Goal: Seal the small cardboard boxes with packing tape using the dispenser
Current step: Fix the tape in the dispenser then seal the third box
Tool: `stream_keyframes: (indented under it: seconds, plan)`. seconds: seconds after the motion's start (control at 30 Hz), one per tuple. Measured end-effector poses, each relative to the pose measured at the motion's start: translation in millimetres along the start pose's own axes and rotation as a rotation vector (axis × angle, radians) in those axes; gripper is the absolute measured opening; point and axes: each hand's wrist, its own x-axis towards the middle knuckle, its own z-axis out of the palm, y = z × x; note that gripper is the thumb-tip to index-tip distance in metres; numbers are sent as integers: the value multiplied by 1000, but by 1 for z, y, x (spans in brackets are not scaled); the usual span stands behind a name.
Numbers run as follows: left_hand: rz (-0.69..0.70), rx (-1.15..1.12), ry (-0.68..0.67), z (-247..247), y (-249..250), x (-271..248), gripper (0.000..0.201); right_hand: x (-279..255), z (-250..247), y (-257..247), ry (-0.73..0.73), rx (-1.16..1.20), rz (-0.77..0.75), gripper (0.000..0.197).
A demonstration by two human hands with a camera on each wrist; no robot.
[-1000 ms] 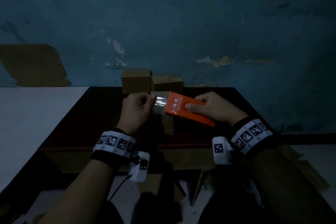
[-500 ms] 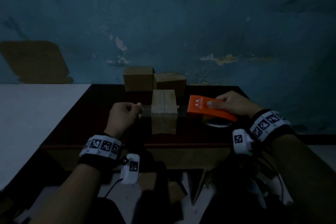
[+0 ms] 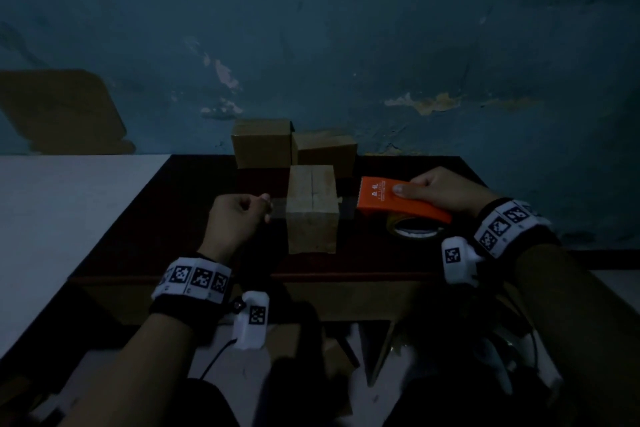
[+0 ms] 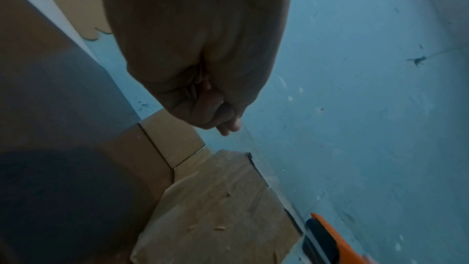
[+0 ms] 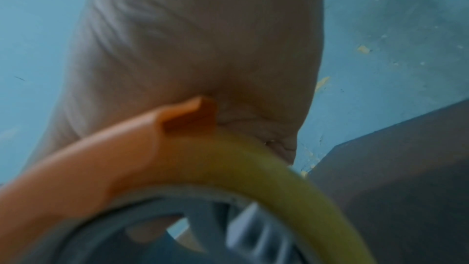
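A small cardboard box [image 3: 312, 208] [image 4: 218, 208] stands upright on the dark table [image 3: 166, 218], its top flaps meeting in a seam. My right hand [image 3: 440, 192] [image 5: 193, 57] grips the orange tape dispenser [image 3: 398, 203] [image 5: 83, 166] just right of the box, with the tape roll [image 3: 414, 230] [image 5: 266, 168] under it. A clear strip of tape [image 3: 313, 212] stretches from the dispenser across the box's front to my left hand [image 3: 239, 218] [image 4: 203, 87], which pinches the free end left of the box.
Two more cardboard boxes [image 3: 261, 142] [image 3: 325, 149] stand against the blue wall behind. A white surface [image 3: 69, 211] adjoins the table on the left. Flattened cardboard lies on the floor [image 3: 304, 350] below the table's front edge.
My hands have pulled apart: the right moved right with the dispenser, the left moved left with the tape end. The strip now spans the box, which was hidden behind the hands.
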Motion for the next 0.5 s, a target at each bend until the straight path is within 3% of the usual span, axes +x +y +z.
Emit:
stream_keyframes:
  seconds: [0.5]
  plan:
    - [-173, -102, -95, 9, -8, -5, 38, 12, 20, 22, -67, 64, 77, 55]
